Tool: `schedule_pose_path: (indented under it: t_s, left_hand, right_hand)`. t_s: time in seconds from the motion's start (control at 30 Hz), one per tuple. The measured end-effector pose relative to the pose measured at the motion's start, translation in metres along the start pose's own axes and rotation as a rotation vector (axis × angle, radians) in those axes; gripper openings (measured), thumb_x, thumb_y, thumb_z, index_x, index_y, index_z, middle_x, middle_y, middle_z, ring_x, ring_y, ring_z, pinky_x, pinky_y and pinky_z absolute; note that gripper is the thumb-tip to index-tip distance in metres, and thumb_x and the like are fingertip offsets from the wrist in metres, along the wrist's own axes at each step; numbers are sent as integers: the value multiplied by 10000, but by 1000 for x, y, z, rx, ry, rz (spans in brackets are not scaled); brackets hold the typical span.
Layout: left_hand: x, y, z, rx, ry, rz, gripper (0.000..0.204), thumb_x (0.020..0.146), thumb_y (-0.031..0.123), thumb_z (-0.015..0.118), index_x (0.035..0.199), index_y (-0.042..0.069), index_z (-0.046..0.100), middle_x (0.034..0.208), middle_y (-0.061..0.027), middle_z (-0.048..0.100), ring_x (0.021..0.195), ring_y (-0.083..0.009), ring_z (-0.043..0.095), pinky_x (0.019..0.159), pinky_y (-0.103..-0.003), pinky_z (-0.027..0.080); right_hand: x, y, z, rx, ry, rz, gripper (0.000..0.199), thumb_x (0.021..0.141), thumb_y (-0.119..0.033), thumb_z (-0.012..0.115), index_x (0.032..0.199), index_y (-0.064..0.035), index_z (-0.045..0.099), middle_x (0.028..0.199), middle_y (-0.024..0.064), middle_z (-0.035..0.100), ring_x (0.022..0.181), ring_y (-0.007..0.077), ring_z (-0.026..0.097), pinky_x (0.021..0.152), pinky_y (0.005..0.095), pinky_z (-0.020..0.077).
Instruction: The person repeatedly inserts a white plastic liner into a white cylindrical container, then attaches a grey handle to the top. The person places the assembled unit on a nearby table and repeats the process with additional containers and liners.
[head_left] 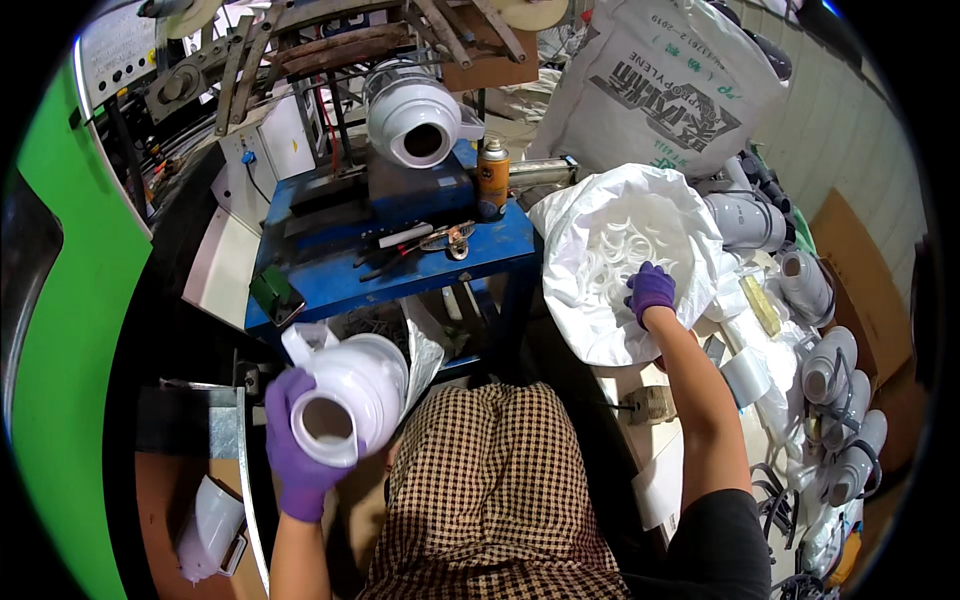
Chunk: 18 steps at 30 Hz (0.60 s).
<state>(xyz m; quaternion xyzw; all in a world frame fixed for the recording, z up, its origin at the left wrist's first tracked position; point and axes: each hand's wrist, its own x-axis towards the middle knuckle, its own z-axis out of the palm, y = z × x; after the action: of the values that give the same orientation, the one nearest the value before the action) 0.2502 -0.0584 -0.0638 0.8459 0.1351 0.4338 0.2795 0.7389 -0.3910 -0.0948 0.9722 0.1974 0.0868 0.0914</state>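
Note:
My left hand [296,440], in a purple glove, is closed around a white plastic pipe fitting [372,392] with round openings and a side branch. The fitting is held beside my left knee, one opening turned up toward me. My right hand [652,290], also gloved in purple, reaches into a white woven sack [572,318] with its edge rolled out. Loose white plastic rings [612,262] lie heaped in this sack beside my fingers. The right fingers are curled, and what they hold, if anything, is hidden.
Ahead stands a blue metal workbench [500,246] with another white fitting [420,112], a spray can [493,180], pliers [390,262] and a phone [277,294]. Behind the open sack leans a big printed sack [640,90]. Grey fittings [832,365] line the right side. A cardboard box [165,500] sits lower left.

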Motion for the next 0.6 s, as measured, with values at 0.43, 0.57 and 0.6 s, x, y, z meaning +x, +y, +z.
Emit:
schedule_pose_path:
  t_s: [0.43,0.57,0.6]
  left_hand:
    - [-41,37,20,188,-175,226,744,576,302,925,1226,75,643,1220,-180,666,1169,-386,617,1061,-517,438]
    - [-40,34,16,150,-213,171,736,585,291,920,1229,63,644,1225,-180,666,1165,-394,619,1062,-509,439]
    - [-37,37,16,114,-189,204,731,599,285,916,1237,57,642,1226,-174,668,1167,-388,620,1065,-506,436]
  right_hand:
    - [-33,32,-75,1388,223,33,461,918,-172,736,1370,-134,655,893,37,699,782,107,624,722,314,515]
    - [-155,-54,-92,1597,-122,-176,364,968,-146,697,1313,-37,657,952,4,669,833,98,603,751,255,508]
    - [-199,-85,-104,1670,-309,-250,330,952,-123,715,1263,-22,666,1005,31,699,905,100,644,779,265,534]
